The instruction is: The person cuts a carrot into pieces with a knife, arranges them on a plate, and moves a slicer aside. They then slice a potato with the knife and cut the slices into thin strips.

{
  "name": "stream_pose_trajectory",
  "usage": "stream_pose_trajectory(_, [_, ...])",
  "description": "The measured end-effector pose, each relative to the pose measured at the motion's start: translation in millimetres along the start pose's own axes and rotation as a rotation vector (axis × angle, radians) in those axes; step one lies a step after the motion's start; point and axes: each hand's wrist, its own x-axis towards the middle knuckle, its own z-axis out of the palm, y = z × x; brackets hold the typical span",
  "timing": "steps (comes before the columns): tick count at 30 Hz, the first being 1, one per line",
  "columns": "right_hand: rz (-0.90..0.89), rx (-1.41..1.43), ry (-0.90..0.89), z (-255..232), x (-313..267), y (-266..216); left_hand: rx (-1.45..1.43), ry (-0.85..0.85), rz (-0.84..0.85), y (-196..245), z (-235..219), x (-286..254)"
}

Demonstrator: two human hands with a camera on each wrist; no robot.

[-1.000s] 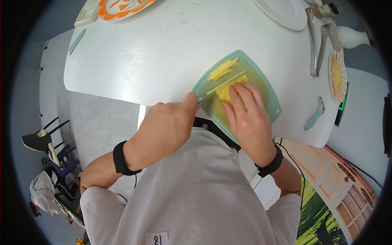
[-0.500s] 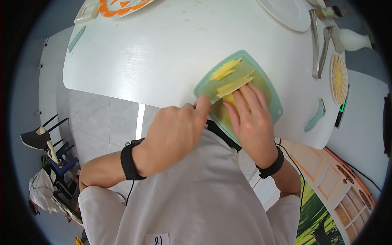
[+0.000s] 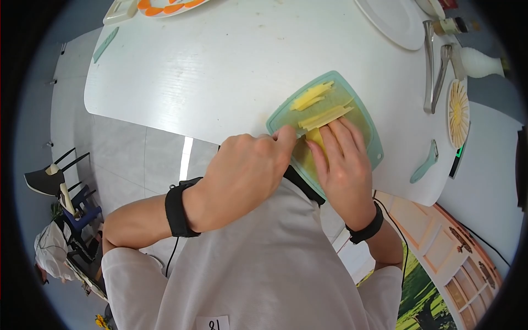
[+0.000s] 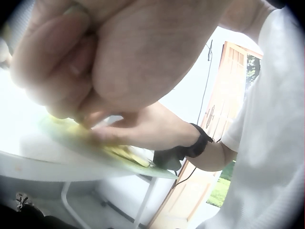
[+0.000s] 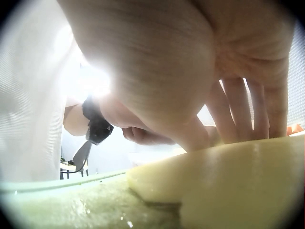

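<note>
My left hand (image 3: 245, 179) is curled round a knife on the left of the head view; its handle is hidden in the fist, and a bit of blade (image 3: 301, 133) shows over the cutting board's (image 3: 278, 114) left edge. My right hand (image 3: 345, 170) presses with nearly straight fingers on a yellow block (image 3: 314, 136), thumb at its near side. Thin yellow strips (image 3: 325, 117) lie against the block's far side, and a smaller pile (image 3: 312, 96) sits further up the green board. In the right wrist view, fingertips rest on top of the pale yellow block (image 5: 238, 176).
A green peeler (image 3: 424, 165), a plate of pale slices (image 3: 457, 113) and metal tongs (image 3: 434, 77) lie to the right. A white plate (image 3: 393, 25) stands at the back right, a plate with orange pieces (image 3: 170, 8) at the back left. A green item (image 3: 105, 45) lies at left.
My left hand has moved right, closer to my right hand. More strips now lie fanned beside the block, where a single thin strip showed earlier. My right hand stays on the block.
</note>
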Motion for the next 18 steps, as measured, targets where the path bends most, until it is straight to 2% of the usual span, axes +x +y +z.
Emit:
stream_pose_trajectory(8, [-0.011, 0.005, 0.014, -0.1, 0.9, 0.6, -0.031, 0.053, 0.043, -10.0, 1.5, -4.9])
stream_pose_trajectory(11, [-0.014, 0.003, 0.018, 2.2, 0.9, 0.3, -0.018, -0.010, 0.027, -12.4, 1.6, -6.8])
stream_pose_trajectory(18, [-0.010, -0.010, -0.003, 0.3, 1.4, -0.5, -0.037, -0.008, -0.012, -4.7, 0.3, -7.1])
